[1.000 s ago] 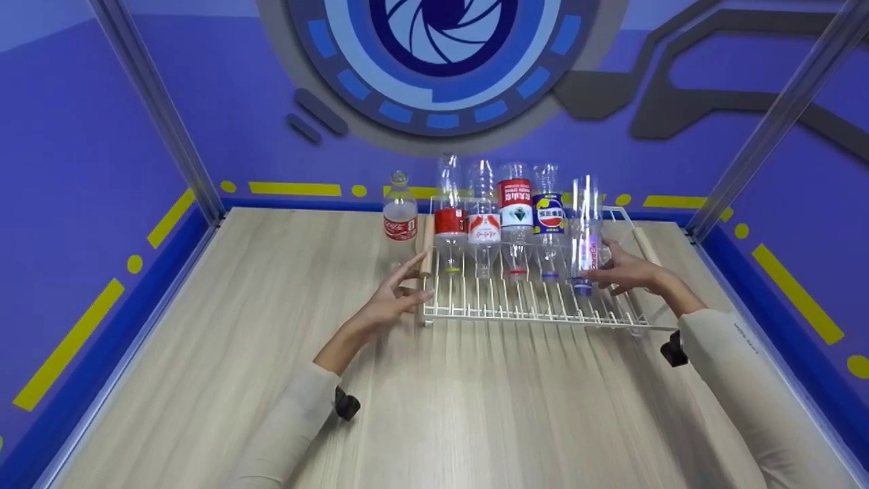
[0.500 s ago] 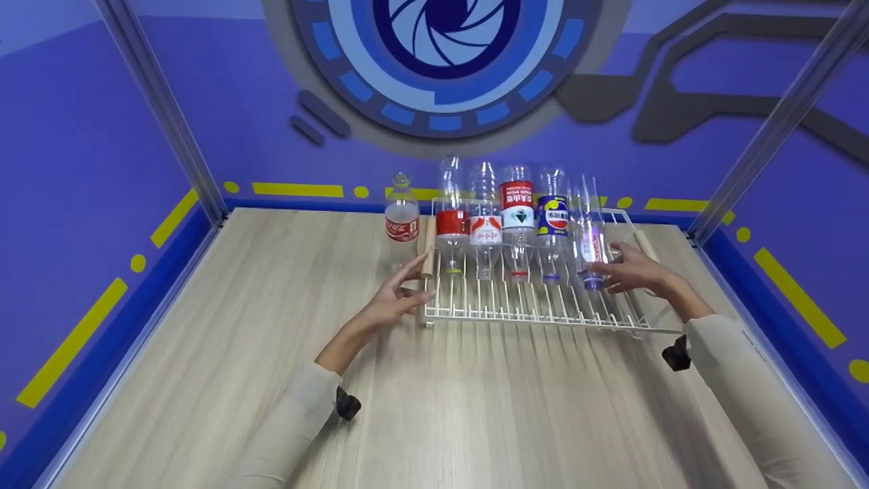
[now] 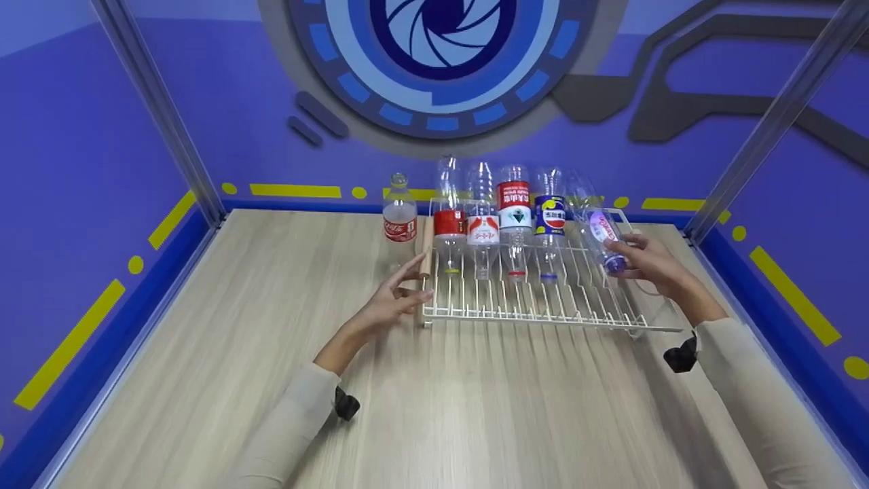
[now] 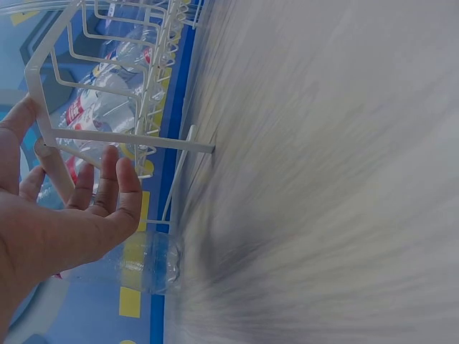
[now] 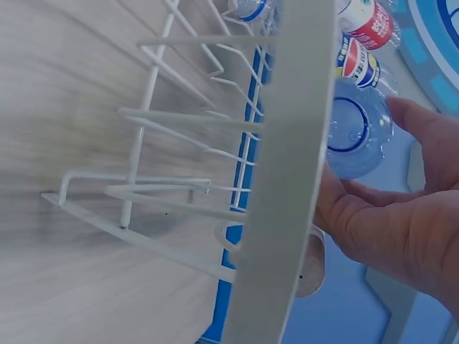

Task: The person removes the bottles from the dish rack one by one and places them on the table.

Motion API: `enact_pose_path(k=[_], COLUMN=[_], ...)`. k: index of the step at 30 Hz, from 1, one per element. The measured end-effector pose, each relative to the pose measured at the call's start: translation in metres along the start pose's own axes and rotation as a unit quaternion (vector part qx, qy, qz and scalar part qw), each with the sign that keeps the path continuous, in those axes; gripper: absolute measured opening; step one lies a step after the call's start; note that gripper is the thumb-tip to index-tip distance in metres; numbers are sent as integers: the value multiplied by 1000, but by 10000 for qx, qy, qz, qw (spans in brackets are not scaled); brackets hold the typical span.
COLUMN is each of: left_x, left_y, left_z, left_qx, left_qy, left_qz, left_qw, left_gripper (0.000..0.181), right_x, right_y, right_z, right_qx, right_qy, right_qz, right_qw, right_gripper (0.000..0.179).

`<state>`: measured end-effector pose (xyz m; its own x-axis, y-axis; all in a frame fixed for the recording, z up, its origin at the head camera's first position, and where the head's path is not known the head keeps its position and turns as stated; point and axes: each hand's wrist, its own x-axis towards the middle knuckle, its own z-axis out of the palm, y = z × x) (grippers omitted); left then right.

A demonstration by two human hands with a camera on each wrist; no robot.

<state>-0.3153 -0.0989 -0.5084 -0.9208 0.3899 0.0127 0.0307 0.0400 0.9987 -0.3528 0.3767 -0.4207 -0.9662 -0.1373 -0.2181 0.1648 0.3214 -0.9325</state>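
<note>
A white wire dish rack (image 3: 543, 319) with wooden side handles stands toward the back of the table. My left hand (image 3: 381, 307) holds its left end, index finger at the wooden handle (image 3: 426, 255) and thumb by the front corner. My right hand (image 3: 652, 265) grips a clear plastic bottle (image 3: 601, 224) with a pink-purple label, cap end down and tilted, over the right part of the rack. Its rounded blue end shows beside my fingers in the right wrist view. Several bottles lean upside down in the rack, among them a Pepsi bottle (image 3: 550, 216) and a red-and-white-labelled bottle (image 3: 514, 204).
A Coca-Cola bottle (image 3: 400, 217) stands upright on the table just left of the rack. The rack's right handle (image 5: 312, 265) is close under my right hand. Blue printed walls (image 3: 224, 129) with metal corner posts bound the table at the back and sides.
My right hand has moved right and a little back with its bottle, whose cap end has swung right, so the bottle now tilts. The left hand has stayed at the rack.
</note>
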Motion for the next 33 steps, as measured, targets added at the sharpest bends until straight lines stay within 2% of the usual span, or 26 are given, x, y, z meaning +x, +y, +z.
enact_pose_path(k=[6,10,13,17,20,23,28,31,33], left_x=[0,0,0,-1,-1,-1,-1,-1,-1], left_y=[1,0,0,0,0,-1,0,0,1], left_z=[0,0,0,0,-1,-1,-2,-1,-1], left_qx=[117,134,148,145,146,150,130,94,81], left_qy=[-12,-28,-7,26,20,-12,-51,-48,-57], left_qz=[37,15,-29,-67,-58,-48,-28,-40,-47], left_qw=[9999,9999,9999,9999,9999,9999,9999,9999,9999], left_gripper=[77,76,76,75,74,74,75,74,74], right_x=[-1,-3,-6,-9,-13,-17,-21,-23,-25], right_y=[-1,0,0,-1,-3,-4,-6,-7,-8], right_z=[-2,-4,-5,-4,-3,-1,3,7,10], right_qx=[706,1314,1819,2196,2367,2719,3290,3281,3128], right_qy=[324,434,528,720,929,1064,879,662,530], right_qz=[-92,-179,-322,-556,-664,-858,-1397,-1628,-1739], right_qw=[9969,9902,9814,9713,9648,9526,9298,9281,9322], right_gripper=[87,85,68,40,35,35,29,26,27])
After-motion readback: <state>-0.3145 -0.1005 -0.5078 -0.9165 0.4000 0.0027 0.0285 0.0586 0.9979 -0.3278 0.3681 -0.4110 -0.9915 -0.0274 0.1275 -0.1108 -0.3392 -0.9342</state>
